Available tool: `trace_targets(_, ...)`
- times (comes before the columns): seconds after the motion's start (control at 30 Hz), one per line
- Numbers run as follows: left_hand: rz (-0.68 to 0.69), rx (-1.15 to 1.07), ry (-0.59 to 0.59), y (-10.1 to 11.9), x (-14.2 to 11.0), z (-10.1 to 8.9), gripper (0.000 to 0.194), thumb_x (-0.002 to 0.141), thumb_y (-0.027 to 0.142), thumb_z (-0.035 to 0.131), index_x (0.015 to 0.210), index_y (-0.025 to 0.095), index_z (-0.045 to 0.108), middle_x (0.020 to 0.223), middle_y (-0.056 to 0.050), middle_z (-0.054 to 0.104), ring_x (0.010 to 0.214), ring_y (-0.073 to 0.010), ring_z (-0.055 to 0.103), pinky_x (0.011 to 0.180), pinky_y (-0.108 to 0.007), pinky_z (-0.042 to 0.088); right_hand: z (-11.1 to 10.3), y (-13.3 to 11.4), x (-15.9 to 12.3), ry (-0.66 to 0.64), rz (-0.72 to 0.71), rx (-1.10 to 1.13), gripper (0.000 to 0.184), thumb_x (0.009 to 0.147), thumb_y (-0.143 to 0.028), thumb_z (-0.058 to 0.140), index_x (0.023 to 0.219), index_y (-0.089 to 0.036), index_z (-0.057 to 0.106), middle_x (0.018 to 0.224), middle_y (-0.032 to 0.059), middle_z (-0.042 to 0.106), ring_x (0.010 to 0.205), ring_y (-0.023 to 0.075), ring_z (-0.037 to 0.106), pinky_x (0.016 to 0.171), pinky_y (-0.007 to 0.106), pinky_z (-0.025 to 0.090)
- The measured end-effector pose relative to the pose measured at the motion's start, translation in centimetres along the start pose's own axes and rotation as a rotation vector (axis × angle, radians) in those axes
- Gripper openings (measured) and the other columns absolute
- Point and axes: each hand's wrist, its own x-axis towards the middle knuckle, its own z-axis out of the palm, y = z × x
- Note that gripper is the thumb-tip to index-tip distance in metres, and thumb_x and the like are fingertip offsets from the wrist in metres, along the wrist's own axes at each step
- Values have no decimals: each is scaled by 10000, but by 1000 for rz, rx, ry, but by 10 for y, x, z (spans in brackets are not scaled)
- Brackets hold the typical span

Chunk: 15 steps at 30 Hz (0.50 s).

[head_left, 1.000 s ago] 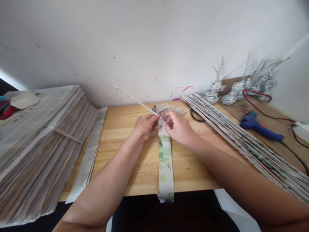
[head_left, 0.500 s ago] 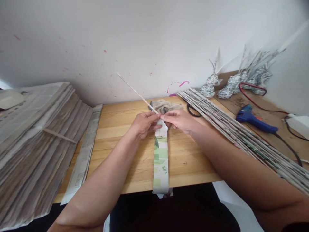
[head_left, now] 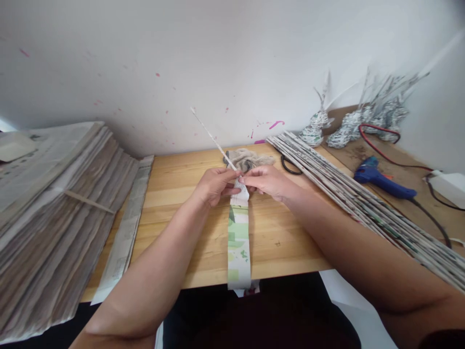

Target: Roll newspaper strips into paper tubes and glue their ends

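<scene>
A printed paper strip (head_left: pixel 239 247) in green and white runs from between my hands down over the table's front edge. Its upper end narrows into a thin rolled paper tube (head_left: pixel 210 135) that slants up and left toward the wall. My left hand (head_left: pixel 218 186) is closed, pinching the tube where it meets the strip. Just right of it, my right hand (head_left: pixel 265 182) has its thumb and fingers closed on the strip's upper end. Behind both hands lies a crumpled grey-beige cloth (head_left: pixel 250 159).
Left stand a tall newspaper stack (head_left: pixel 72 194) and flat paper strips (head_left: pixel 127 232). On the right lie rolled paper sticks (head_left: pixel 345 198), black-handled scissors (head_left: pixel 291 166) partly under them, and a blue glue gun (head_left: pixel 385 182). Woven paper figures (head_left: pixel 314 130) stand at the back right.
The tube has steepened, and less of it sticks out beyond my hands. My right fingers have shifted along the strip's end. The strip's lower part has swung slightly left, and the view has tilted.
</scene>
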Motion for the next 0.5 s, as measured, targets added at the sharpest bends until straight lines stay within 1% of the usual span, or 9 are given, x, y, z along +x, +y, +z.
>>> trace_targets(0.13, -19, 24, 14, 2, -1, 1, 129, 701, 184, 755, 733, 86, 676, 649, -48, 667, 552, -136, 659, 510, -204, 548, 1, 1, 0, 0, 14, -14, 195, 761, -316, 712, 690, -146, 647, 576, 0, 579, 478, 64, 443, 400, 206, 233)
trace_targets(0.23, -24, 26, 31, 3, -1, 0, 105, 741, 178, 729, 739, 87, 676, 621, -43, 656, 534, -122, 643, 490, -189, 532, 0, 1, 0, -12, 23, -18, 200, 770, -331, 709, 714, -147, 656, 609, 15, 603, 498, 71, 466, 399, 206, 243)
trace_targets(0.33, -13, 33, 36, 3, -1, -1, 86, 786, 157, 687, 747, 80, 681, 613, -47, 656, 520, -111, 626, 483, -187, 523, 0, 3, 0, -21, 13, -38, 210, 774, -345, 707, 723, -145, 664, 654, 37, 636, 513, 76, 487, 395, 205, 252)
trace_targets(0.5, 25, 37, 43, 5, 1, -4, 125, 823, 148, 654, 724, 72, 672, 615, -47, 655, 506, -97, 606, 494, -192, 522, 0, 6, 0, -37, 9, -76, 203, 768, -337, 714, 765, -139, 672, 708, 57, 669, 538, 81, 523, 398, 189, 290)
